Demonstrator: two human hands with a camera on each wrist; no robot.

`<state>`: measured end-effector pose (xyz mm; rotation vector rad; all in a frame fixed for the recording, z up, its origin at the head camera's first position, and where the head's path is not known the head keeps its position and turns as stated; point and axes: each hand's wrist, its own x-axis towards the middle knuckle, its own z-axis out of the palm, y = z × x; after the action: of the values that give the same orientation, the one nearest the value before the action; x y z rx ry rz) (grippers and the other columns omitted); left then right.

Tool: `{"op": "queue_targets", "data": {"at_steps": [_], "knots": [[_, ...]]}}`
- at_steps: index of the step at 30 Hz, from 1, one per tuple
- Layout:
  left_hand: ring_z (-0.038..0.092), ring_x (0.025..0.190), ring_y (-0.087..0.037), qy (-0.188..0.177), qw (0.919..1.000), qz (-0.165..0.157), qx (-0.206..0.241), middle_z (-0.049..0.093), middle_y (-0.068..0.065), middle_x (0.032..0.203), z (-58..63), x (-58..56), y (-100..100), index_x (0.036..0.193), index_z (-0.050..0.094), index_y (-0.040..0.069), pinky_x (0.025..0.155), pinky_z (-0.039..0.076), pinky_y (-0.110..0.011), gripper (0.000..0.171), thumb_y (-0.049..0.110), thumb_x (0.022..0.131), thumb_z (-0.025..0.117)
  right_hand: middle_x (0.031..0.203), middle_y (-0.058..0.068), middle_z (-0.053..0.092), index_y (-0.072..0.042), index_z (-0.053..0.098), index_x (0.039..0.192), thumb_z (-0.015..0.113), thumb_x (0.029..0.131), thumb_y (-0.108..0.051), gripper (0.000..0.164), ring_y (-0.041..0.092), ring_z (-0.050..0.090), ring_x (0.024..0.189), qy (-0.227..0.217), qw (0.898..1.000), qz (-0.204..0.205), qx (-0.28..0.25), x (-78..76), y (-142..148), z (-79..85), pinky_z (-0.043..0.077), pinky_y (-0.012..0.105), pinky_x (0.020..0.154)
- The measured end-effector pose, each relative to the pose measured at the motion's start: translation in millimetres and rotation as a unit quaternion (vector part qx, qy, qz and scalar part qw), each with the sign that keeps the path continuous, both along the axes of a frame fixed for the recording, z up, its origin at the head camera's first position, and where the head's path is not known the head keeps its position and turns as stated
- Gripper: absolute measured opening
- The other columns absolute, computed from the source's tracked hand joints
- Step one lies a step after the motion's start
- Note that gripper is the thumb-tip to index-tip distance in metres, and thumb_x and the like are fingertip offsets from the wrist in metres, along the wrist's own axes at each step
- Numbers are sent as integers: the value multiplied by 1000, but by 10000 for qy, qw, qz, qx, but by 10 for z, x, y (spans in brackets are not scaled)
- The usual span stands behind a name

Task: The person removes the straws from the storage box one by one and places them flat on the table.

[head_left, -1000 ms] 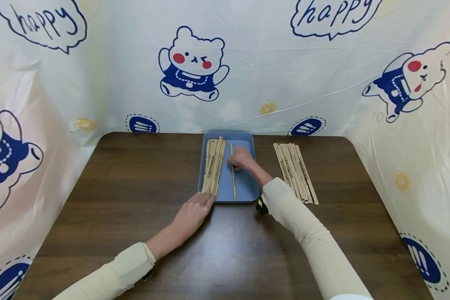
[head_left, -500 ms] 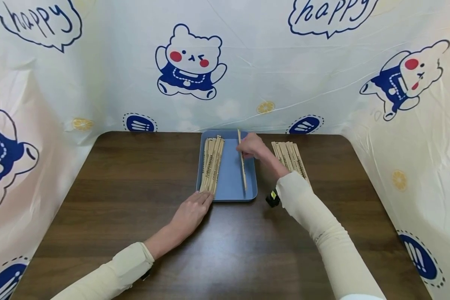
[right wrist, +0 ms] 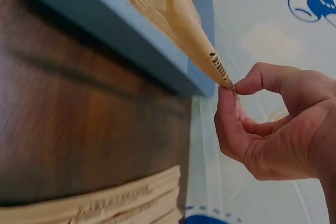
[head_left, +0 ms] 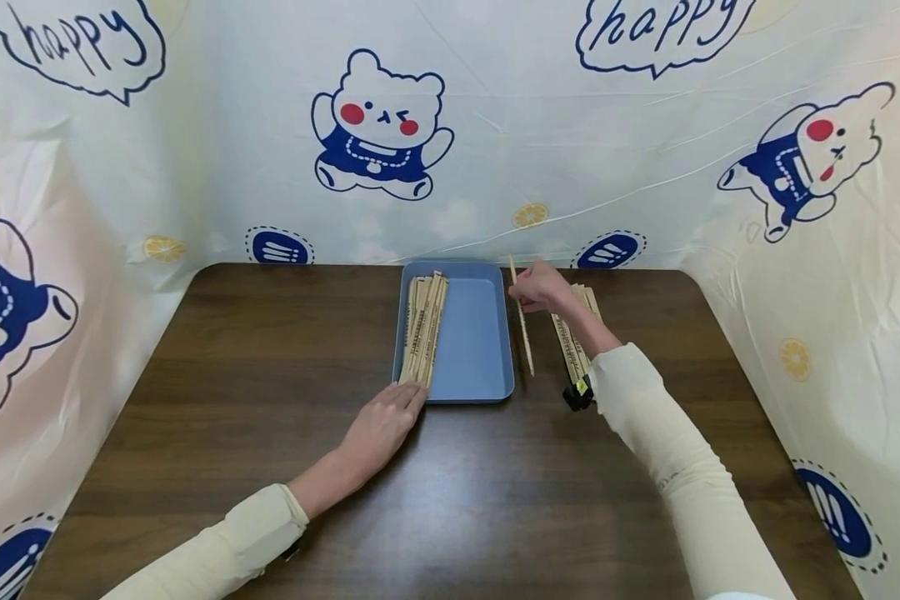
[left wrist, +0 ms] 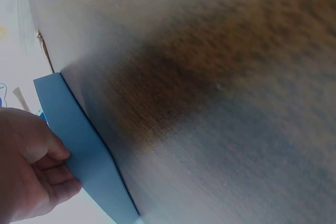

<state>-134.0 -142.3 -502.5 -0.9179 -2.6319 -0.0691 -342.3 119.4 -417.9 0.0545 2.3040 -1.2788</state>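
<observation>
My left hand (head_left: 381, 425) holds the near-left corner of a blue tray (head_left: 480, 393); the left wrist view shows its thumb and curled fingers against the tray's wall (left wrist: 86, 140). A bundle of slim brown-paper-wrapped sticks (head_left: 422, 329) lies lengthwise along the tray's left side, near ends at that hand's fingertips. Just right of the tray, my right hand (head_left: 542, 287) pinches a single paper-wrapped stick (head_left: 523, 329) between thumb and finger near its far end. Close up, this stick (right wrist: 184, 30) has a crimped end and dark print, and hangs tilted above the table.
A second group of paper-wrapped sticks (head_left: 570, 342) lies right of the tray, partly hidden under my right forearm. The brown wooden table (head_left: 285, 333) has a printed curtain (head_left: 495, 167) standing around its back and sides.
My right hand has lifted the single stick from the tray floor and carried it right, past the tray's right rim. The left hand has stayed at the tray corner.
</observation>
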Motion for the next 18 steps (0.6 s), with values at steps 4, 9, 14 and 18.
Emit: {"op": "queue_targets", "data": {"at_steps": [4,9,14,18], "knots": [[56,108,-27,4,10000,8,-27,60,-17,114,-2,-2,-1,114,61,-3,93,44,-39,36,-7,79,65,50,-1,31,-13,31,55,52,81,0,36,18,34,49,-185,9997,-123,113,29,156,-73,44,32,55],[55,109,-27,-19,10000,35,-30,60,-17,115,5,1,-7,114,61,-3,94,43,-38,36,-8,78,66,50,-3,32,-14,32,55,54,81,-3,36,15,41,46,-119,9985,-236,487,52,341,-209,52,41,71],[56,109,-27,-26,10000,32,-39,60,-17,115,10,1,-3,114,61,-3,95,42,-38,37,-8,78,66,50,-4,36,-12,38,57,60,81,-9,33,19,52,50,287,9930,-158,1136,65,499,-327,53,44,74],[56,108,-28,-5,10000,25,-32,60,-17,114,8,1,2,114,61,-3,95,42,-38,37,-9,78,65,49,-3,40,-11,42,58,62,82,-11,31,28,62,61,506,9876,10,1485,79,586,-373,55,41,67]]}}
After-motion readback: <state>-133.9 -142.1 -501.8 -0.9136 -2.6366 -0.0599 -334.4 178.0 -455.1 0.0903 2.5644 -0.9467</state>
